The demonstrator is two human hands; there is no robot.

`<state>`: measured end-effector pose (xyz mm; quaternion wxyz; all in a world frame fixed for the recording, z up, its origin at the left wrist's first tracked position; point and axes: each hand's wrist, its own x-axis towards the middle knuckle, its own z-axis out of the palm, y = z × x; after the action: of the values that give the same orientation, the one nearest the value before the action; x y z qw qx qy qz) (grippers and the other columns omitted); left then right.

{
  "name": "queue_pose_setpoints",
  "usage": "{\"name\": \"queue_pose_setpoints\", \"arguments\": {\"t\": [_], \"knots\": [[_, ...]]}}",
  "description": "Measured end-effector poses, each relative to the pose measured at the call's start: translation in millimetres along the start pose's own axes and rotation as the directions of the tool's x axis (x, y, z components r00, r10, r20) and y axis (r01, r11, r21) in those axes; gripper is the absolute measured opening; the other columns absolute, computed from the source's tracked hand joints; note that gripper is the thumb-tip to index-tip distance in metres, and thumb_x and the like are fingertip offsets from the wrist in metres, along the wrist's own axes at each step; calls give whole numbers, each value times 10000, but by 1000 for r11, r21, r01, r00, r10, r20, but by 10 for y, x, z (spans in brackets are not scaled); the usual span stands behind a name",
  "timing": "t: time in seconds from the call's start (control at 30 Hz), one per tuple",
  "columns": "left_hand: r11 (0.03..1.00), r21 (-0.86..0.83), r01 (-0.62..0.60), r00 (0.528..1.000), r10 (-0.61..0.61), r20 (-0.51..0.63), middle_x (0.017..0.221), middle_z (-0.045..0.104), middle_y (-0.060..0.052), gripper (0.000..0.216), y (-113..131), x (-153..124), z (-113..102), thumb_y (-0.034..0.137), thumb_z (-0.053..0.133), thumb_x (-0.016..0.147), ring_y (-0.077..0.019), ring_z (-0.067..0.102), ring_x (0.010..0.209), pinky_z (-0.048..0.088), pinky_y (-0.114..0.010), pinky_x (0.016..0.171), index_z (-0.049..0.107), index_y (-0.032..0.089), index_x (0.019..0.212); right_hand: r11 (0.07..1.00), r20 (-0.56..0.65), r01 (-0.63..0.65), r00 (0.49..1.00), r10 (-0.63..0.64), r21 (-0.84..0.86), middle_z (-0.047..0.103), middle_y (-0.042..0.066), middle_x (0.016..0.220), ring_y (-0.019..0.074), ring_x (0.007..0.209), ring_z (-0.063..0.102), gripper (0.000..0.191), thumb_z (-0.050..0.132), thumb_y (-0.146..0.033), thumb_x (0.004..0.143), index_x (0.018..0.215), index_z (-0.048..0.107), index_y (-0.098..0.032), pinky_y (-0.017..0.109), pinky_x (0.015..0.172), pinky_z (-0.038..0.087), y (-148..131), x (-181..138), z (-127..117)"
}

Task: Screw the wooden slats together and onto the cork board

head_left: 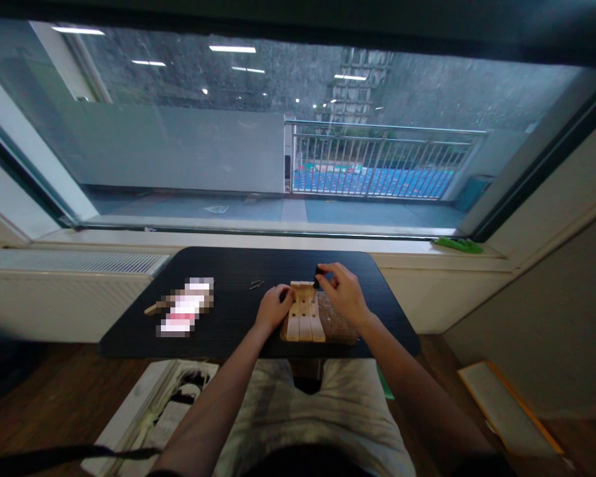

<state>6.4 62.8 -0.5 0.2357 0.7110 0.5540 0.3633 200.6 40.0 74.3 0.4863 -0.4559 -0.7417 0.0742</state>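
My right hand (pixel 345 291) grips a screwdriver by its black handle (pixel 318 276). The thin shaft points down at the right-hand strip of pale wooden pieces (pixel 304 318), which lie side by side with dark holes in them. Fingers of my left hand (pixel 274 308) are closed against the left edge of these pieces and hold them. Under and to the right of the wood is a brown, rough-looking block (pixel 338 321). Several screws (pixel 257 285) lie on the table to the left of the wood.
The black table (pixel 228 265) stands against a window sill. On its left side lie a wooden stick (pixel 151 309) and a pixelated item (pixel 185 308). An open white box (pixel 153 417) is on the floor at lower left. A green cloth-like thing (pixel 457 246) rests on the sill.
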Motion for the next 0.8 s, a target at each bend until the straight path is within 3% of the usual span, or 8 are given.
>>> {"name": "queue_pose_setpoints", "arguments": {"t": [0.53, 0.8], "knots": [[1000, -3, 2, 1000, -2, 6, 921, 707, -50, 212, 3, -2, 3, 325, 477, 887, -201, 635, 898, 483, -314, 811, 655, 211, 899, 987, 91, -84, 993, 72, 139, 686, 25, 829, 126, 539, 595, 261, 485, -250, 877, 1097, 622, -217, 245, 505, 471, 16, -25, 36], [1000, 1, 2, 1000, -2, 2, 933, 710, -50, 215, 3, -1, -5, 338, 477, 889, -204, 640, 914, 480, -310, 813, 654, 216, 901, 983, 96, -110, 991, 96, 144, 676, 21, 807, 114, 493, 555, 264, 500, -268, 875, 1104, 617, -206, 239, 464, 434, 20, -32, 31]]}}
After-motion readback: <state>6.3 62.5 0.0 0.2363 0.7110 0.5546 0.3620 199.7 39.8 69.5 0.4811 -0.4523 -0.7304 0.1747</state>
